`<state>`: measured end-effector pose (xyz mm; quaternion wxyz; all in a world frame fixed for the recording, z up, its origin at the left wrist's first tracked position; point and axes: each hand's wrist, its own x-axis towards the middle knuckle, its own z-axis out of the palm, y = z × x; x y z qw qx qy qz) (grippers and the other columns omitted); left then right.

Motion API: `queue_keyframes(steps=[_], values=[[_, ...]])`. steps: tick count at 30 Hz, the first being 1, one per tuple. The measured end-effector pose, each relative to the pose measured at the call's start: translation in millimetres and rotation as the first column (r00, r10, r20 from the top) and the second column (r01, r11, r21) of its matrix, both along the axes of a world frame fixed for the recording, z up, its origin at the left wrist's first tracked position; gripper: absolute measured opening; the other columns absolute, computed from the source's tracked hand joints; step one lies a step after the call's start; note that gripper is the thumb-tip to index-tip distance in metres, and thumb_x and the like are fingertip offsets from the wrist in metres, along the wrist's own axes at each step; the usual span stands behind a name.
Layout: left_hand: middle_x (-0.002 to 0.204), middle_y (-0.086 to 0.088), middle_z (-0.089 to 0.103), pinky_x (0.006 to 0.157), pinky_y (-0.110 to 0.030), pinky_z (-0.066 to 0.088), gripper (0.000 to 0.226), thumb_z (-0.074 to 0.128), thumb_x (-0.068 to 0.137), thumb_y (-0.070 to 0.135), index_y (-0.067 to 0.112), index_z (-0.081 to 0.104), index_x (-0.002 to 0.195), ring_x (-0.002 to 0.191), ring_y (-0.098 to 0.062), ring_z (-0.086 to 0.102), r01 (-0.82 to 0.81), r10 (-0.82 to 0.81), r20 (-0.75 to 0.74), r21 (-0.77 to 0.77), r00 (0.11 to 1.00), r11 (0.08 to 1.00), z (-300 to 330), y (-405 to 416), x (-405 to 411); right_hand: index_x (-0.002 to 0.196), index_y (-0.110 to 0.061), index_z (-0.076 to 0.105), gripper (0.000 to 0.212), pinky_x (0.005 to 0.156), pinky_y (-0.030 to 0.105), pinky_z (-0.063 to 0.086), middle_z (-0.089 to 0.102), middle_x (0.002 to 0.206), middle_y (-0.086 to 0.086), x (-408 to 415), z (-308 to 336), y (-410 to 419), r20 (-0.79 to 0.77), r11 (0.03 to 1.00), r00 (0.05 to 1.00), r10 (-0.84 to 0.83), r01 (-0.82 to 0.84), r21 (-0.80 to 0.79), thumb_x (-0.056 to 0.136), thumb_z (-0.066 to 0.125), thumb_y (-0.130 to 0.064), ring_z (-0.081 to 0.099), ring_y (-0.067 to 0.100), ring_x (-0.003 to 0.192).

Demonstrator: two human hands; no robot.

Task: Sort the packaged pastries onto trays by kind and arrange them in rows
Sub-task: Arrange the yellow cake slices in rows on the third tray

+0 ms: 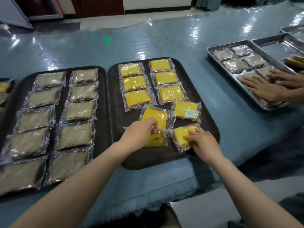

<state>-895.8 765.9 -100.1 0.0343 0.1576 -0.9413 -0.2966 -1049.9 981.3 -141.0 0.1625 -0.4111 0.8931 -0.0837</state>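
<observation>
Yellow cake packets (171, 93) fill a dark tray (115, 99) on the glossy blue-covered table (131, 38). Left hand (139, 134) pinches one packet; right hand (203, 142) presses another with straight fingers by the tray's near-right edge.

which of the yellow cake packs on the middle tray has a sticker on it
The pack fourth down the right column, just above the right hand. It carries a pale greenish sticker on its wrapper; the other yellow packs show none.

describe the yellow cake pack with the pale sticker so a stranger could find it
Start at the dark tray holding yellow cake packs. Follow its right column toward the person to the fourth pack, just beyond the right hand. It alone carries a pale greenish label on its wrapper.
</observation>
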Motion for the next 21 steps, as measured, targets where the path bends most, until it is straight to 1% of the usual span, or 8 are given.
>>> queue_keyframes(steps=[4, 7, 9, 12, 14, 17, 19, 21], values=[[0.091, 0.003, 0.063, 0.073, -0.038, 0.049, 0.019, 0.035, 0.099, 0.017, 0.03, 0.048, 0.093, 0.082, -0.019, 0.058, 0.02, -0.032, 0.199, 0.064, 0.979, 0.998, -10.6, -12.5, -10.7, 0.13, -0.041, 0.055, 0.054, 0.117, 0.051, 0.0, 0.03, 0.155, -0.012, 2.9, -1.9, -0.6, 0.064, 0.996, 0.996, -0.069, 0.065, 0.059, 0.085, 0.049, -0.011, 0.008, 0.016, 0.148], [0.104, -0.001, 0.067, 0.081, -0.037, 0.049, 0.022, 0.036, 0.1, 0.018, 0.024, 0.056, 0.108, 0.094, -0.019, 0.061, -0.024, -0.001, 0.196, 0.129, 0.981, 0.991, -19.8, -7.9, -15.4, 0.126, -0.041, 0.057, 0.046, 0.116, 0.052, -0.002, 0.028, 0.156, -0.011, 5.1, 0.5, -6.5, 0.045, 0.984, 0.99, -0.137, 0.131, 0.117, 0.085, 0.049, -0.022, 0.004, 0.017, 0.148], [0.115, -0.002, 0.066, 0.087, -0.037, 0.048, 0.027, 0.037, 0.1, 0.018, 0.021, 0.055, 0.12, 0.104, -0.019, 0.06, -0.069, 0.054, 0.108, 0.147, 0.993, 0.987, -25.1, -3.4, -12.7, 0.12, -0.037, 0.062, 0.037, 0.116, 0.05, 0.002, 0.032, 0.155, -0.008, 8.4, 0.5, -10.9, 0.034, 0.98, 0.983, -0.181, 0.178, 0.087, 0.088, 0.048, -0.025, 0.009, 0.019, 0.148], [0.122, 0.003, 0.062, 0.087, -0.035, 0.048, 0.03, 0.042, 0.098, 0.017, 0.024, 0.053, 0.126, 0.109, -0.017, 0.058, -0.144, 0.144, 0.004, 0.08, 0.99, 0.986, -30.0, -4.1, -6.3, 0.119, -0.023, 0.065, 0.033, 0.114, 0.043, 0.019, 0.047, 0.144, -0.003, 13.0, -0.2, -16.1, -0.003, 0.975, 0.98, -0.201, 0.2, -0.094, 0.09, 0.05, -0.021, 0.026, 0.024, 0.143], [0.124, 0.005, 0.059, 0.089, -0.034, 0.047, 0.033, 0.048, 0.096, 0.021, 0.024, 0.051, 0.129, 0.11, -0.015, 0.056, -0.142, 0.141, 0.02, 0.042, 0.99, 0.989, -33.3, -9.0, 0.0, 0.124, -0.018, 0.062, 0.035, 0.11, 0.038, 0.026, 0.051, 0.14, 0.0, 14.2, 0.1, -23.1, 0.002, 0.968, 0.985, -0.174, 0.172, -0.18, 0.091, 0.052, -0.019, 0.034, 0.024, 0.138], [0.13, 0.006, 0.053, 0.098, -0.032, 0.041, 0.04, 0.056, 0.092, 0.03, 0.022, 0.049, 0.13, 0.118, -0.013, 0.049, -0.048, 0.051, 0.119, -0.025, 0.992, 0.999, -41.1, -11.1, 13.3, 0.127, -0.023, 0.06, 0.035, 0.105, 0.035, 0.032, 0.054, 0.138, -0.001, 15.0, 1.5, -41.8, 0.003, 0.965, 0.994, -0.109, 0.107, -0.24, 0.093, 0.053, -0.018, 0.041, 0.022, 0.129], [0.125, 0.007, 0.052, 0.097, -0.031, 0.041, 0.032, 0.058, 0.091, 0.032, 0.023, 0.054, 0.122, 0.115, -0.012, 0.049, -0.052, 0.057, 0.151, -0.036, 0.987, 0.998, -46.0, -10.4, 21.8, 0.131, -0.027, 0.057, 0.037, 0.102, 0.034, 0.036, 0.053, 0.139, -0.005, 15.1, 1.6, -58.6, -0.006, 0.972, 0.999, -0.037, 0.035, -0.234, 0.095, 0.051, -0.02, 0.043, 0.021, 0.125], [0.116, 0.008, 0.053, 0.092, -0.028, 0.043, 0.021, 0.056, 0.091, 0.028, 0.024, 0.058, 0.111, 0.107, -0.011, 0.051, -0.136, 0.134, 0.139, 0.002, 0.981, 0.991, -48.2, -13.5, 27.8, 0.137, -0.028, 0.05, 0.041, 0.103, 0.035, 0.036, 0.046, 0.146, -0.006, 14.7, -0.8, -75.0, -0.006, 0.981, 0.999, 0.042, -0.042, -0.192, 0.097, 0.046, -0.023, 0.039, 0.022, 0.13]])
